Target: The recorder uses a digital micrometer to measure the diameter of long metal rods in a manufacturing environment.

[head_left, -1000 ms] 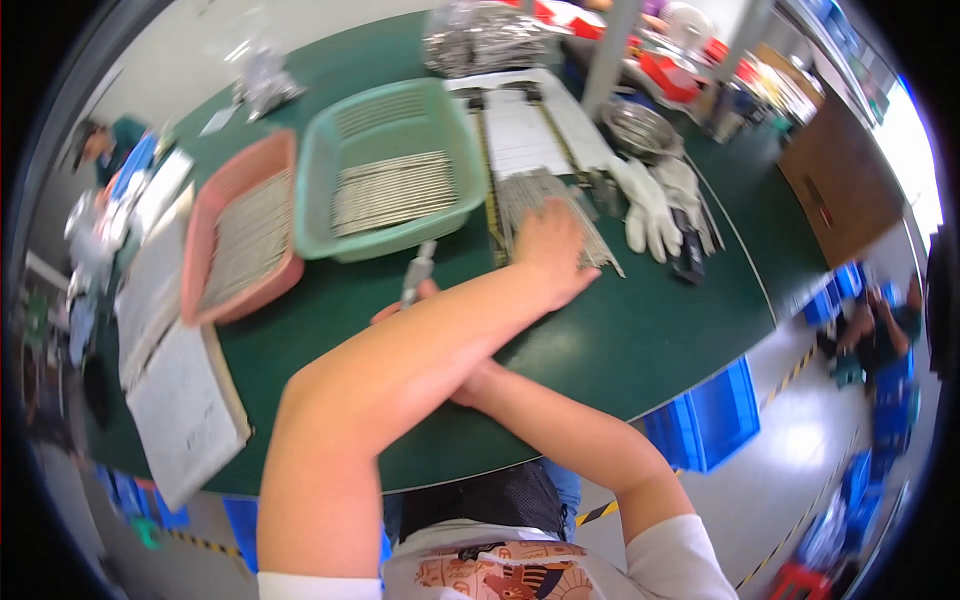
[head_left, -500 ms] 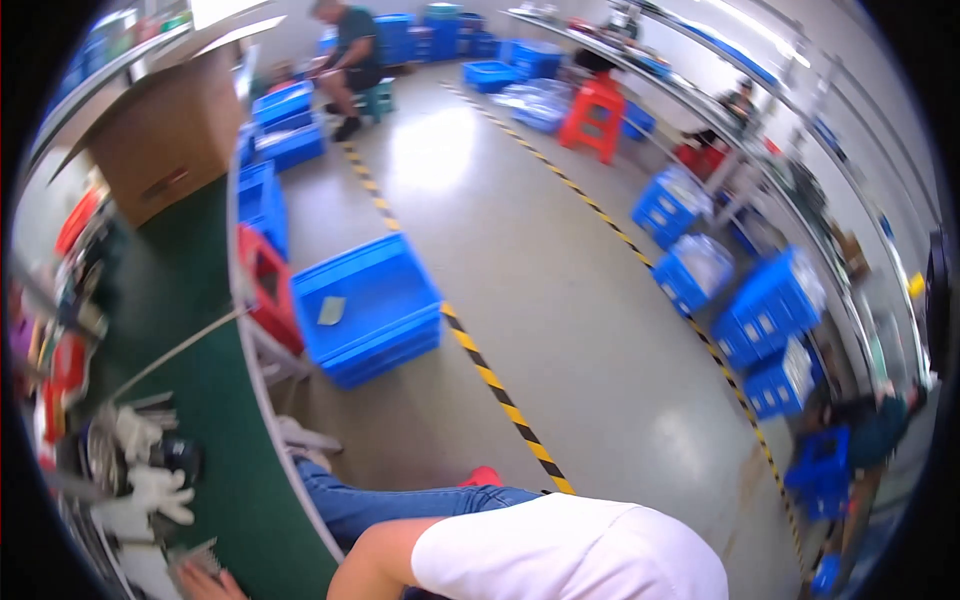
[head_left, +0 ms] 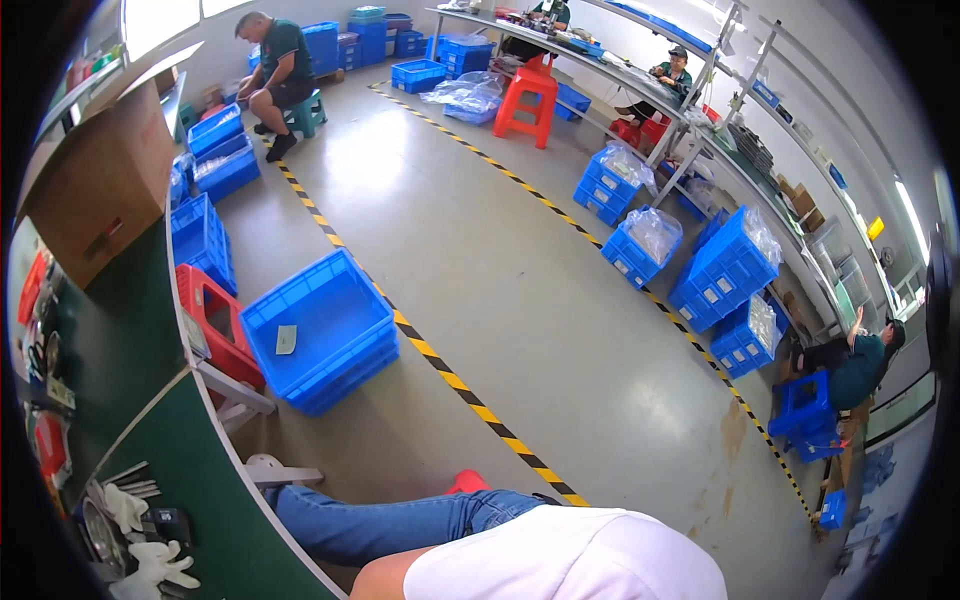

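Neither of my hands shows now. At the lower edge a bare upper arm (head_left: 385, 580) comes out of my white sleeve (head_left: 500, 560) and runs out of the picture, its hand hidden. Closest to it is the green-topped workbench (head_left: 225, 500) on the left. On that bench lie a white glove (head_left: 160, 570) with its fingers spread, another pale glove (head_left: 125, 507), a small black box (head_left: 168, 526) and several thin rods (head_left: 135, 482). My leg in blue jeans (head_left: 370, 525) stretches left toward the bench.
Beside the bench stand stacked blue crates (head_left: 325, 345) and a red stool (head_left: 215, 325); a large cardboard box (head_left: 110, 190) sits on it. Yellow-black tape (head_left: 450, 380) lines the floor. Filled crates (head_left: 725, 270) stand right. Co-workers sit at far left (head_left: 285, 75), back (head_left: 672, 75) and right (head_left: 862, 370).
The view has swung right, so the room's things have shifted left in the picture. A hand that showed at the bench's lower left has left the view. The picture is sharper.
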A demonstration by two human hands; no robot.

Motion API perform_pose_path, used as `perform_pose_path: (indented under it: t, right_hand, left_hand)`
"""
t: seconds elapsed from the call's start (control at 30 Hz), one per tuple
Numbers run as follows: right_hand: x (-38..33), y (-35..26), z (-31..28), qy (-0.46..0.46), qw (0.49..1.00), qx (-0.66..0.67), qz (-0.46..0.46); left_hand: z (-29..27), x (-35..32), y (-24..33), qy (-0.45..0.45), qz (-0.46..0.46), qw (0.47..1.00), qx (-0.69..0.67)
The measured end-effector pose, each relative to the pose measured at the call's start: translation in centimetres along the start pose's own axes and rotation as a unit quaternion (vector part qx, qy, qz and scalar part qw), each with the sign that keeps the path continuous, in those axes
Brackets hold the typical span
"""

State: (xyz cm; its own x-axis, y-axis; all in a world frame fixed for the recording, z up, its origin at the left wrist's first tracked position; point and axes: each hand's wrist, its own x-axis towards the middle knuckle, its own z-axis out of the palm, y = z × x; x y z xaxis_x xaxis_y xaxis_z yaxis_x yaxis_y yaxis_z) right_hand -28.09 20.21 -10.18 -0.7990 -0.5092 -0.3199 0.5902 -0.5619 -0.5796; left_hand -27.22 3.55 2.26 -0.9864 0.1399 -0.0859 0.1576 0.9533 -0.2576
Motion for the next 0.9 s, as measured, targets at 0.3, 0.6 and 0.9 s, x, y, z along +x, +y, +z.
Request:
perform_pose_path:
  t: [0.3, 0.6, 0.9]
  right_hand:
    - [-4.6, -5.1, 0.4, -0.07, 0.997, -0.02, 0.033]
    - [-4.6, 11.4, 18.1, -0.291, 0.876, -0.051, 0.381]
    - [-6.2, 9.6, 17.5, -0.27, 0.901, -0.026, 0.337]
  left_hand:
    - [-0.4, -4.0, -0.1, 0.002, 0.062, 0.996, 0.062]
    - [0.6, -3.1, -0.9, 0.023, 0.018, 1.0, 0.006]
    - [-5.4, -8.8, -2.2, 0.232, 0.014, 0.962, -0.145]
